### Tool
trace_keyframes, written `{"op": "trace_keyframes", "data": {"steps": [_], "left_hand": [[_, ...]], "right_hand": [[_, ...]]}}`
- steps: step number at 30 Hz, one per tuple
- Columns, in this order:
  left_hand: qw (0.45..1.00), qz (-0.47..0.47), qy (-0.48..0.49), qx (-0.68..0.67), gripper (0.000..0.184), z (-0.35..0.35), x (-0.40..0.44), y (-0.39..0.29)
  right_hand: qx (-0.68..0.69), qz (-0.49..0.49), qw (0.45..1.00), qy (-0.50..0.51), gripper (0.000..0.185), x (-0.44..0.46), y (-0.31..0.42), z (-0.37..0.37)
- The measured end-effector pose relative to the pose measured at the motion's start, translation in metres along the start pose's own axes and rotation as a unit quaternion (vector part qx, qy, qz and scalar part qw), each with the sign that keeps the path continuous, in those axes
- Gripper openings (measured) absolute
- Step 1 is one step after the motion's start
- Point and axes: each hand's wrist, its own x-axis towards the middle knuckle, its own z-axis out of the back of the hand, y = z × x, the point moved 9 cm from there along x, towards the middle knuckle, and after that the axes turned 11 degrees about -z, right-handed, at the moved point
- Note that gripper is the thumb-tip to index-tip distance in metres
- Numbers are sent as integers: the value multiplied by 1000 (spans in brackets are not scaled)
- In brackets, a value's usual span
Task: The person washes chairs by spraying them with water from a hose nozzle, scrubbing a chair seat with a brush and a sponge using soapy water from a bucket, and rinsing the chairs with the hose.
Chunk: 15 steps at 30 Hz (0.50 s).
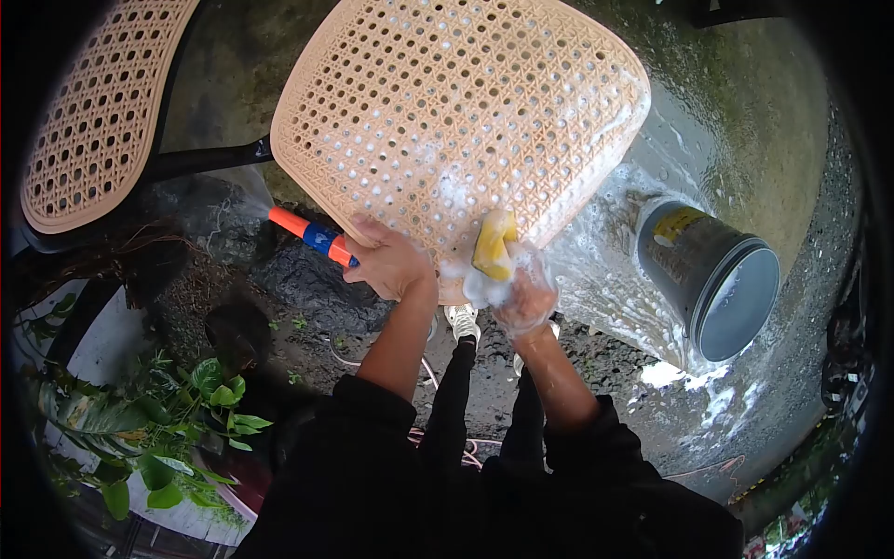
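My left hand (391, 262) is closed around an orange and blue hose nozzle (312, 234), which sprays water toward the left. The same hand lies at the near left edge of a tan, cane-patterned chair seat (438, 112). My right hand (526, 293), covered in suds, grips a yellow sponge (494, 247) against the near edge of the seat. White foam spreads over the seat's middle and right side. To the left, the matching chair backrest (98, 112) joins the seat by a dark frame bar (209, 160).
A grey bucket (669, 256) lies on its side at the right, on wet, foamy concrete (736, 140). Dark rocks (317, 284) sit below the chair. Leafy plants (163, 429) stand at lower left, and a thin hose (431, 371) runs near my shoes (463, 321).
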Motion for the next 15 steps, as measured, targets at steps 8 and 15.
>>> {"op": "trace_keyframes", "data": {"steps": [8, 15], "left_hand": [[1000, 4, 1, -9, 69, 1, -4, 3], [1000, -6, -2, -26, 64, 5, -4, 4]], "right_hand": [[-45, 17, 988, -149, 29, 235, -144, 49], [-175, -233, 906, -308, 36, 122, -205, 162]]}}
